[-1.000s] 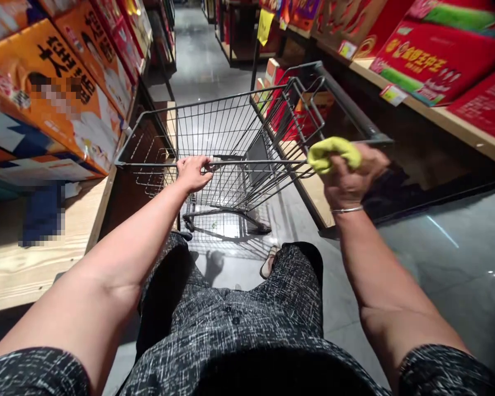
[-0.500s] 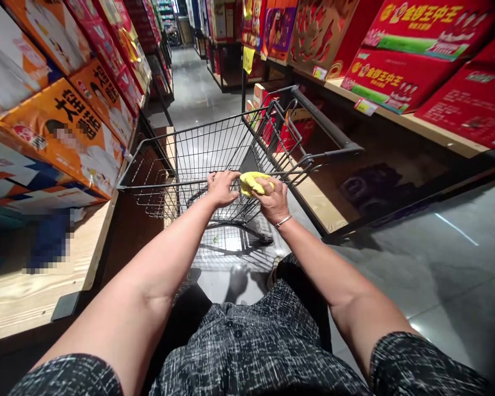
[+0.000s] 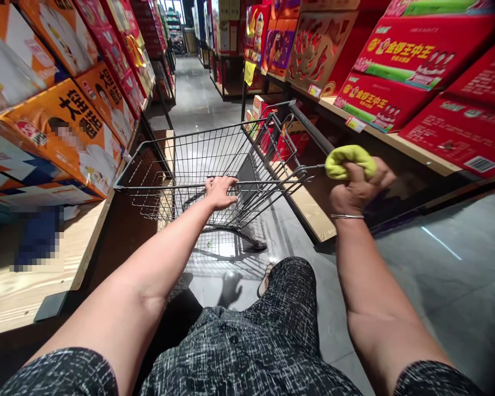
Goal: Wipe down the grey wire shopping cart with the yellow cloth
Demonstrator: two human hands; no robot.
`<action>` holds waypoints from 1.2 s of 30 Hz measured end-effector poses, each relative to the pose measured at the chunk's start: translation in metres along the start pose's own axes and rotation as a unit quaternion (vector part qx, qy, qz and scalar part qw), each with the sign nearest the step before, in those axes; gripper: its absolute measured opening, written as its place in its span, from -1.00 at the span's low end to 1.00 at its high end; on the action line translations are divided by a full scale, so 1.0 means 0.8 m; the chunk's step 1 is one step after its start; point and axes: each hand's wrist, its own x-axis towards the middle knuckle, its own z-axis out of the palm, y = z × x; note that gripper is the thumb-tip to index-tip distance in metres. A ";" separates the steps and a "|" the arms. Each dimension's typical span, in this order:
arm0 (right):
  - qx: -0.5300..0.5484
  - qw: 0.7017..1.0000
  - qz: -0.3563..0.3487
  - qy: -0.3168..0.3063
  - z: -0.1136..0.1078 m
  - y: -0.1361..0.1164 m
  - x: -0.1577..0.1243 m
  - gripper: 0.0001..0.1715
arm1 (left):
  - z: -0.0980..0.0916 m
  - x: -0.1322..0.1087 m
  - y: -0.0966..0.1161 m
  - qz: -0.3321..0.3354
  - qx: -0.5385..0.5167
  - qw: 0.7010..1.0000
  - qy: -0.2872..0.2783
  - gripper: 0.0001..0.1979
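Wire shopping cart [image 3: 247,131] directly ahead of both hands. Its near top rail [image 3: 268,182] runs crosswise beneath the left hand's [image 3: 221,193] fingers, which rest on it palm-down, half spread, thumb apart. The right hand [image 3: 358,184], nearer the handlebar [image 3: 313,127], is closed round a yellow-green cloth [image 3: 348,152], forearm extended, wrist upright; the bar slants forward and leftward from these fingers, contact uncertain.

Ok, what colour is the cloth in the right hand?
The cloth in the right hand is yellow-green, showing best in the head view.
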 end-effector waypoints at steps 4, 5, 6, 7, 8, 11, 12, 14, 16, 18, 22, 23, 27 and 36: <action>-0.012 0.996 0.018 -0.090 0.020 -0.090 -0.038 -0.64 | -0.004 0.001 0.001 -0.001 0.000 1.000 -0.016 -0.53; 0.003 0.988 -0.001 -0.151 0.023 -0.113 -0.050 -0.63 | -0.004 0.002 0.001 -0.001 0.001 1.000 -0.019 -0.52; 0.022 0.976 -0.029 -0.216 0.024 -0.131 -0.060 -0.63 | -0.004 0.002 0.000 -0.001 0.002 1.000 -0.021 -0.53; 0.042 0.957 -0.063 -0.278 0.024 -0.145 -0.067 -0.64 | -0.004 0.002 0.000 -0.001 0.003 1.000 -0.022 -0.53; 0.059 0.938 -0.094 -0.327 0.023 -0.153 -0.070 -0.64 | -0.004 0.003 -0.001 -0.002 0.003 1.000 -0.023 -0.54; 0.057 0.924 -0.130 -0.356 0.013 -0.140 -0.053 -0.65 | -0.002 0.003 -0.003 0.001 0.001 1.000 -0.020 -0.53; 0.040 0.933 -0.123 -0.335 0.008 -0.126 -0.040 -0.67 | -0.002 0.003 -0.003 0.003 0.000 1.000 -0.019 -0.52; -0.003 0.953 -0.104 -0.285 -0.004 -0.091 -0.007 -0.73 | -0.001 0.002 -0.004 0.006 -0.002 1.000 -0.015 -0.51; -0.049 0.961 -0.092 -0.255 -0.016 -0.058 0.030 -0.74 | 0.000 0.002 -0.004 0.007 -0.002 1.000 -0.011 -0.50; -0.102 0.962 -0.060 -0.246 -0.028 -0.034 0.063 -0.62 | 0.002 0.001 -0.003 0.008 -0.002 1.000 -0.009 -0.49; -0.188 0.916 -0.039 -0.352 -0.045 -0.025 0.115 -0.49 | 0.005 0.000 -0.001 0.011 0.007 1.000 -0.003 -0.48; -0.195 0.891 -0.070 -0.403 -0.048 -0.028 0.125 -0.50 | 0.006 -0.001 0.000 0.011 0.010 1.000 0.001 -0.49; -0.218 0.794 -0.167 -0.542 -0.056 -0.051 0.158 -0.48 | 0.012 0.000 0.001 0.005 0.026 1.000 0.016 -0.48; -0.257 0.754 -0.158 -0.583 -0.076 -0.080 0.162 -0.42 | 0.021 0.009 0.001 0.013 0.075 0.997 0.010 -0.15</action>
